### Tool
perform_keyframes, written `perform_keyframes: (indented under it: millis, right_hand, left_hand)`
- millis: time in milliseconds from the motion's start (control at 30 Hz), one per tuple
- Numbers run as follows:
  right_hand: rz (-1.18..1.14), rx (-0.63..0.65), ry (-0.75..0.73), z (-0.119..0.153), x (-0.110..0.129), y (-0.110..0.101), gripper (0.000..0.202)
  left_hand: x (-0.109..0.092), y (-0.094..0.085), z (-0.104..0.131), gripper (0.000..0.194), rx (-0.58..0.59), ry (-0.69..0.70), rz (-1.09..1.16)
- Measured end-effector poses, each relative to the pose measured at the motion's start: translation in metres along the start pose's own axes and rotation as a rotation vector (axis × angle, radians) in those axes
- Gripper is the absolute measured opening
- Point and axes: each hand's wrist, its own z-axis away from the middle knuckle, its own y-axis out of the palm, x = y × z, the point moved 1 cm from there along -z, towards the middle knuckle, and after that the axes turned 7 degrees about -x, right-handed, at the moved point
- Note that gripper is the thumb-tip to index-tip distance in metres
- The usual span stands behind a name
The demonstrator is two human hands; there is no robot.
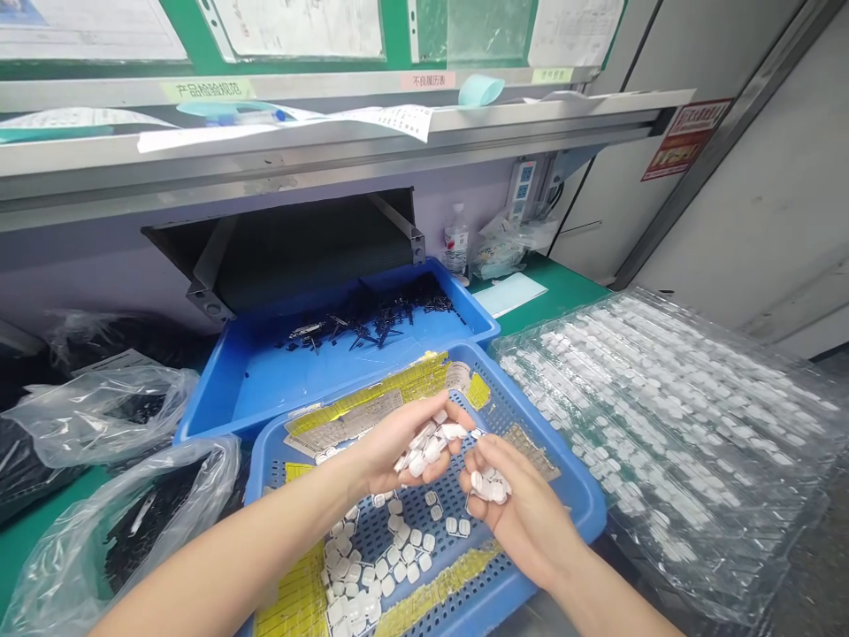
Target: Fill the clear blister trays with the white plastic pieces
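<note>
Several small white square plastic pieces (430,448) lie heaped in my left hand (391,442), whose fingers curl around them like a cup. My right hand (514,504) is close beside it, its fingers folded over a smaller bunch of white pieces (491,486). Between thumb and forefinger of the right hand, one piece seems pinched near the left fingertips. Both hands hover over a blue perforated basket (584,504) with yellow tape and worn labels. Loose white pieces (398,548) are scattered on the basket's floor, mostly toward the near left.
Behind the basket stands a blue tray (265,389) holding black scraps (378,318), below a dark chute (311,243). Stacked clear trays of white pieces (663,416) are at right. Plastic bags with black parts (146,522) lie left. A water bottle (456,239) stands at the back.
</note>
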Motion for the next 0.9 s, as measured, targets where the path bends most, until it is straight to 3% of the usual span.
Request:
perform_keyframes:
  millis: [133,367,500,900]
  right_hand:
    - [0.042,-0.065,0.021,-0.002,-0.002,0.001,0.011]
    - [0.111,0.014,0.005,0.001,0.002,0.003,0.024]
    - [0.172,0.039,-0.035,0.0,0.002,0.003,0.03]
    - [0.536,0.055,-0.13,0.004,-0.001,0.006,0.025]
  left_hand:
    - [-0.006,0.001,0.004,0.021,0.149,-0.017,0.019]
    - [-0.007,-0.006,0.007,0.04,0.224,-0.072,-0.134]
    - [-0.007,-0.006,0.009,0.049,0.221,-0.181,-0.225]
    - [-0.006,0.0,0.016,0.058,0.172,-0.244,-0.394]
